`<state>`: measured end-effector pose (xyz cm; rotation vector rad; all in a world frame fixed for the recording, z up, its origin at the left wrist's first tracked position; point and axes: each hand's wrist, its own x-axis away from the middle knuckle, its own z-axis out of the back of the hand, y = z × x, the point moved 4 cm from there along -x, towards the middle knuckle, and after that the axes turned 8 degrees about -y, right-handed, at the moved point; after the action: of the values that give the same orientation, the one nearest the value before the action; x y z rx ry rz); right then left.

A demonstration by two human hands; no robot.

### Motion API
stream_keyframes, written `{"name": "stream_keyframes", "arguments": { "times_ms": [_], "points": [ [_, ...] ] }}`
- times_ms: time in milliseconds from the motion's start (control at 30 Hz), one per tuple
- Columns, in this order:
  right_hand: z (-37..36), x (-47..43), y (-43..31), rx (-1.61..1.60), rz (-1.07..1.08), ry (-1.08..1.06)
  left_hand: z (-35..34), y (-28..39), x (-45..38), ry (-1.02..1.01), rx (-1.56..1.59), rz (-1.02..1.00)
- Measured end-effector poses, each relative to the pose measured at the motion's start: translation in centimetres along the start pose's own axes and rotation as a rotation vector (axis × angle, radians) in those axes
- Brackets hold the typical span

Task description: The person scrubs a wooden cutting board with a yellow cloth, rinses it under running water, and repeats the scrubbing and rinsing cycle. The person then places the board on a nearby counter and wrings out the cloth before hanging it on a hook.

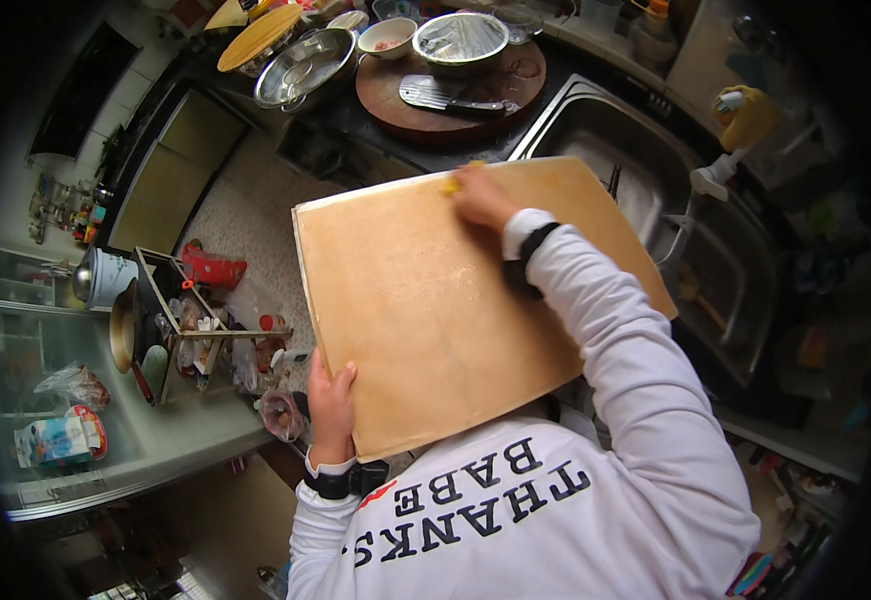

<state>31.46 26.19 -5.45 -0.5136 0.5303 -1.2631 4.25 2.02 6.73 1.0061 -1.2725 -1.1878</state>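
Note:
A large tan board (420,330) with a pale edge is held tilted in front of my body, its far right part over the sink. My left hand (332,409) grips its near left edge, thumb on the top face. Near the far edge, my right hand (480,196) is closed on a small yellow cloth or sponge (452,185), pressed against the board's face. The hand is slightly blurred and covers most of the yellow thing. Wet, shiny patches show in the middle of the board.
Beyond the board, a cleaver (435,96) lies on a round chopping block (383,112) beside a film-covered bowl (461,39). A steel double sink (630,150) with a faucet (711,180) is at the right. At the left are a rack (214,334), a frying pan (124,330) and a glass-topped counter (172,442).

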Motion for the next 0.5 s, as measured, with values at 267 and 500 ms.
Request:
{"name": "stream_keyframes", "arguments": {
  "times_ms": [267, 500],
  "points": [
    [8.0, 8.6, 19.8, 0.141, -0.575, -0.006, 0.2, -0.3, 0.1, -0.011, 0.148, 0.045],
    [2.8, 5.5, 6.4, 0.115, -0.433, -0.229, 1.1, -1.1, -1.0, -0.084, 0.182, 0.035]
  ]
}}
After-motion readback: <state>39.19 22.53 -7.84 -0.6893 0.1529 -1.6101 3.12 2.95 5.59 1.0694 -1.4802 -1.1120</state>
